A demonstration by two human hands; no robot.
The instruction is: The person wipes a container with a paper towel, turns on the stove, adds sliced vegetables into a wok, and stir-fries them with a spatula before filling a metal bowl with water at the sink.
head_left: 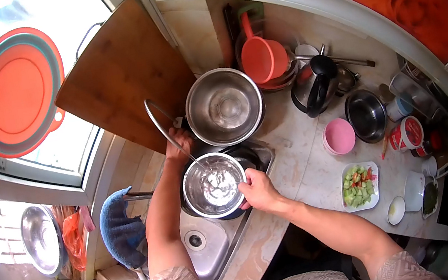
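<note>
My right hand [259, 191] grips the rim of a small metal bowl [213, 185] over the sink [209, 248], thumb on the near edge. Water runs from the curved faucet [158, 124] into this bowl, and its surface is rippled and bright. My left hand [179, 145] is at the faucet's base behind the spout, with its fingers closed at the handle; the spout partly covers them. Right beside the left hand stands a larger metal bowl [225, 107] with a bare inside. Under the small bowl, a dark vessel is mostly hidden.
A wooden board [126, 76] leans by the window. Along the counter are a red dipper [263, 59], a kettle [315, 84], a pink bowl [339, 136], a black bowl [366, 115] and a white dish [377, 198] of chopped vegetables. A blue cloth [121, 229] hangs left of the sink.
</note>
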